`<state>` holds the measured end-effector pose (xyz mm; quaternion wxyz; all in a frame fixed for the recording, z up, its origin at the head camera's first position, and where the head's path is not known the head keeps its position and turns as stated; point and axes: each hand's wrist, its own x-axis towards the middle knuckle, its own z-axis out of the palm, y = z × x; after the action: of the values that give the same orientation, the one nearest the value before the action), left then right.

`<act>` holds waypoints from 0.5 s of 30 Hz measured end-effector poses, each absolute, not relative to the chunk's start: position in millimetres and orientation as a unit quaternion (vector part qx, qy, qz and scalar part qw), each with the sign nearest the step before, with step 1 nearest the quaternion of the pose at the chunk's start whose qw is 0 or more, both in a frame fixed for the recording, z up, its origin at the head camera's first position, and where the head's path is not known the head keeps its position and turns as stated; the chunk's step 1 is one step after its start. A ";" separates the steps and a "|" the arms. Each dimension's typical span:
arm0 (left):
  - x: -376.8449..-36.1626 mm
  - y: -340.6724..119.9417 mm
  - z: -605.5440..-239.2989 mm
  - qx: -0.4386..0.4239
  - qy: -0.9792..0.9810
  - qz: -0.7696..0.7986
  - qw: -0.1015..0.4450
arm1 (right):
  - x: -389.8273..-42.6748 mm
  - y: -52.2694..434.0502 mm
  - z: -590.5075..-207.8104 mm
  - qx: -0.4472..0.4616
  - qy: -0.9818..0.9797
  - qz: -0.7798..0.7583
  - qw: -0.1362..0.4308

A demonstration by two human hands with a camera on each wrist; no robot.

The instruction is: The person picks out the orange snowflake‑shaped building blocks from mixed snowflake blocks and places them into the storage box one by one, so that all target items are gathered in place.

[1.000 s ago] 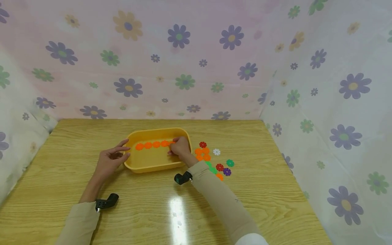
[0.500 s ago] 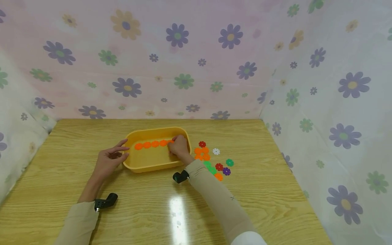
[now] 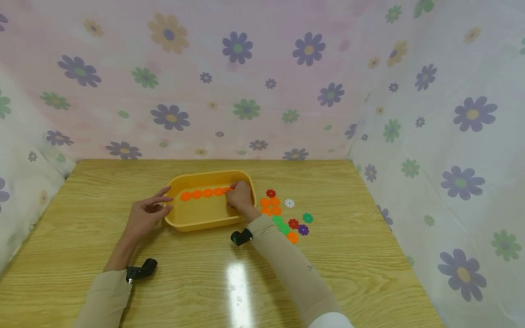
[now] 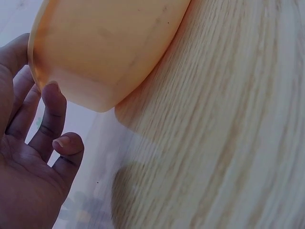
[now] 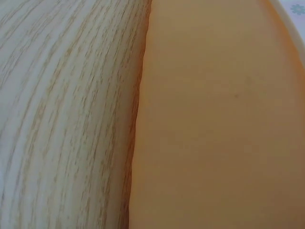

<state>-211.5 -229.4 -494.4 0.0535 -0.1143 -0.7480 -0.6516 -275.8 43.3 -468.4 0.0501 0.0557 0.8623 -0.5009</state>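
Note:
A yellow plastic tray stands on the table, with a row of orange flower-shaped discs along its back part. My left hand holds the tray's left end; in the left wrist view, the fingers of this left hand are bent at the rim, the smaller ones curled beside the wall. Inside the tray, my right hand pinches the disc at the row's right end, its fingertips mostly hidden. Only the outer tray wall and tabletop show in the right wrist view.
Right of the tray lie loose flower discs: a joined orange group, green ones, red, purple and white. Flower-print cloth stands behind the table and at its sides.
My right hand has shifted slightly left, and its fingers have closed in at the right end of the orange row. The left hand stays at the tray's end.

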 end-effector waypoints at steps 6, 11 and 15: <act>-212.8 -228.9 -494.3 -0.117 -0.746 -0.653 0.054 | -279.1 43.8 -469.4 0.056 0.867 -0.493 0.046; -213.6 -229.2 -494.6 -0.115 -0.750 -0.649 0.054 | -282.0 43.3 -473.0 0.050 0.875 -0.480 0.032; -213.8 -229.6 -495.1 -0.114 -0.751 -0.648 0.056 | -281.7 42.2 -473.8 0.048 0.881 -0.471 0.024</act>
<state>-213.8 -229.6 -495.1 0.0555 -0.1137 -0.7506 -0.6485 -281.7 42.2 -473.8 0.0237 0.0484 0.8806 -0.4708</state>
